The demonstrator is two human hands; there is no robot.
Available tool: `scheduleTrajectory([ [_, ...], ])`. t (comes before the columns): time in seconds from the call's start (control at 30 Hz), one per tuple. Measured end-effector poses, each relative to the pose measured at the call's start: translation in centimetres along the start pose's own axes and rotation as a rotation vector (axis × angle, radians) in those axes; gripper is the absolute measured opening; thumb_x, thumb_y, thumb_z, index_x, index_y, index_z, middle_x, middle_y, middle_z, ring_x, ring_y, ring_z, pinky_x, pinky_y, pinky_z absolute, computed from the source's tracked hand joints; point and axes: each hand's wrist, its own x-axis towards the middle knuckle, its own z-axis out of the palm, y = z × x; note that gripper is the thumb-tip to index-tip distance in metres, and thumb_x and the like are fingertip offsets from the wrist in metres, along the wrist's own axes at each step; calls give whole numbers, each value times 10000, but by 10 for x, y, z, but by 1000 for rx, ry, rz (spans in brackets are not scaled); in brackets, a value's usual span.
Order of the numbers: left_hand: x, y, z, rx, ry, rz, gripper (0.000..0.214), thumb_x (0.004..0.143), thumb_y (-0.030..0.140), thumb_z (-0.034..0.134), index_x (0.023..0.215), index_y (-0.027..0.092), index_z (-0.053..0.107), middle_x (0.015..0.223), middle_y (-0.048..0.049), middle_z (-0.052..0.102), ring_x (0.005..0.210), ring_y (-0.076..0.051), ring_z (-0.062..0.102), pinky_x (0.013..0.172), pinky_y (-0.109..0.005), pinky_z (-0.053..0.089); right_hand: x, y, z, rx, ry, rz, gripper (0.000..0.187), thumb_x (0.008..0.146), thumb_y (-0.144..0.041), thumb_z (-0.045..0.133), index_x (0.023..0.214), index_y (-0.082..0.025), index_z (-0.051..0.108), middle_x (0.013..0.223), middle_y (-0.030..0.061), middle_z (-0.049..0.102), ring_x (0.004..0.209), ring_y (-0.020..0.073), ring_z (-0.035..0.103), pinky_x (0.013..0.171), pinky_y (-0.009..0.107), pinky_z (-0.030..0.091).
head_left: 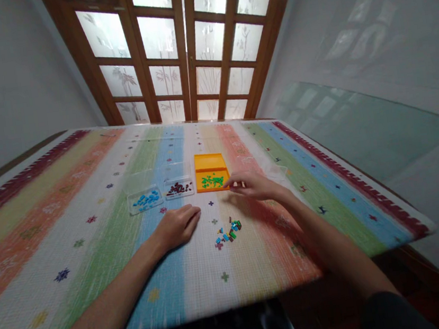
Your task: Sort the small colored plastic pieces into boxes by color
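An orange box (208,160) lies opened flat, with small green pieces (213,180) in its near half. Over the box's right edge is my right hand (248,184), palm down, its fingertips close together near the green pieces; whether a piece is between them is too small to tell. My left hand (179,225) rests on the cloth with its fingers curled in, nothing visible in it. Just beyond it stand a clear tray (129,205) of blue pieces and another clear tray (167,195) of dark red-brown pieces. Between my forearms lies a loose pile of mixed small pieces (232,235).
A striped, patterned tablecloth (106,253) covers the table. Clear plastic lids seem to lie behind the trays and right of my right hand. Beyond the far edge is a wooden door (185,51) with glass panes; walls flank both sides.
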Motion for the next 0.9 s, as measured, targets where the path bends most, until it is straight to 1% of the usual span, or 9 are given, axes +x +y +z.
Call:
scheduleTrajectory([
  [0.07,0,0,0,-2,-1,3,246,1012,236,429,1012,172,666,867,-73,710,738,-175,670,670,-287,540,-14,-4,4,73,-95,-27,200,919,-166,622,1086,-195,730,914,42,699,726,138,576,684,262,460],
  [0.13,0,0,0,2,-3,10,246,1014,236,427,1003,171,664,864,-72,710,740,-176,672,671,-288,538,-26,-8,9,130,-180,-51,215,909,-224,673,1117,-201,723,920,35,685,726,135,566,669,253,456],
  [0.23,1,1,-1,22,-10,12,251,1020,239,422,997,172,663,842,-66,706,719,-172,665,655,-282,529,-39,-13,18,174,-233,-41,329,851,-315,768,1158,-207,716,943,26,653,743,131,556,664,244,449],
  [0.3,1,1,-2,29,-11,9,255,1023,239,417,994,173,662,836,-64,705,715,-168,664,653,-276,526,-45,-15,23,192,-236,-21,398,803,-346,818,1160,-203,715,944,20,632,752,130,551,669,242,448],
  [0.37,1,2,-3,34,-9,10,259,1027,244,413,990,170,659,840,-67,708,722,-170,669,656,-277,527,-48,-16,28,212,-234,-11,407,789,-342,830,1149,-192,713,952,21,622,760,130,552,675,244,451],
  [0.43,1,2,-3,37,-4,12,267,1032,254,406,991,166,655,852,-73,713,737,-176,677,663,-285,534,-50,-16,32,230,-228,-9,355,811,-320,813,1124,-184,715,949,23,618,764,131,554,681,247,456],
  [0.6,-1,1,-3,27,3,12,253,1031,254,416,1001,176,655,868,-73,718,752,-179,683,683,-297,547,-50,-15,35,232,-211,-7,159,885,-238,731,1033,-179,736,952,42,635,797,143,582,720,270,477],
  [0.77,0,1,-3,33,19,20,265,1031,251,413,982,166,660,849,-76,713,741,-183,678,665,-299,540,-50,-16,33,232,-217,6,90,895,-206,715,979,-185,738,976,55,670,849,155,605,772,284,491],
  [0.9,0,1,-3,44,8,21,278,1034,255,403,972,162,658,809,-62,697,702,-165,658,644,-281,522,-49,-14,32,250,-232,28,87,880,-221,733,958,-183,734,948,44,672,813,143,600,742,266,485],
])
